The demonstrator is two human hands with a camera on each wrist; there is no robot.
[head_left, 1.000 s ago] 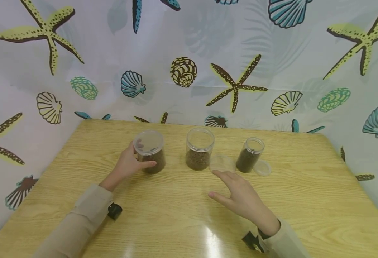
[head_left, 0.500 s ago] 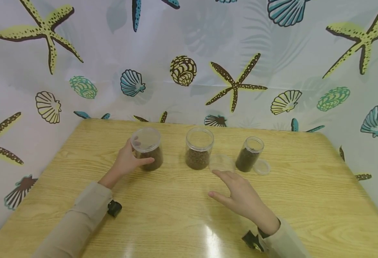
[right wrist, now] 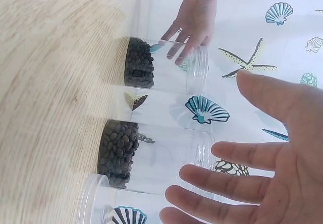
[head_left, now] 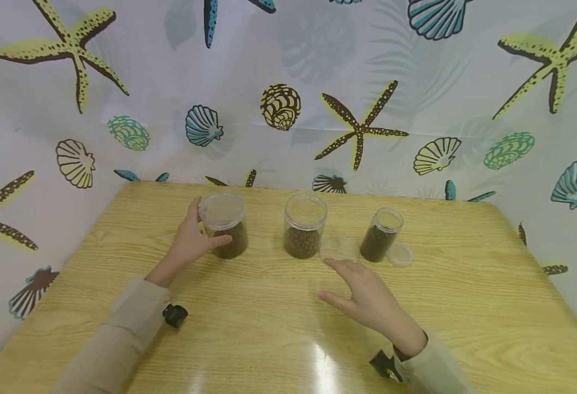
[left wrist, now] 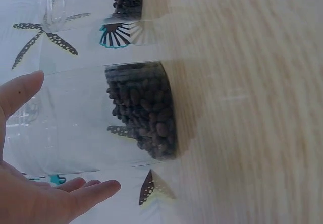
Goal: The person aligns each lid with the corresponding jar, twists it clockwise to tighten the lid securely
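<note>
A clear jar part-filled with dark brown coffee beans stands upright at the left; its hazy top looks covered by a clear lid. My left hand is around its left side, thumb in front and fingers behind. In the left wrist view the fingers lie straight and apart from the jar; whether the thumb touches it I cannot tell. My right hand hovers over the table with spread fingers, holding nothing. Beyond it stand a lidless middle jar with brown beans and a narrower open jar with dark contents.
A large clear lid lies flat between the middle and narrow jars. A smaller round lid lies right of the narrow jar. The wooden table ends at a patterned cloth behind.
The left jar has shifted slightly left and back with my left hand. My left fingers have since loosened and straightened away from it. The right hand stays still.
</note>
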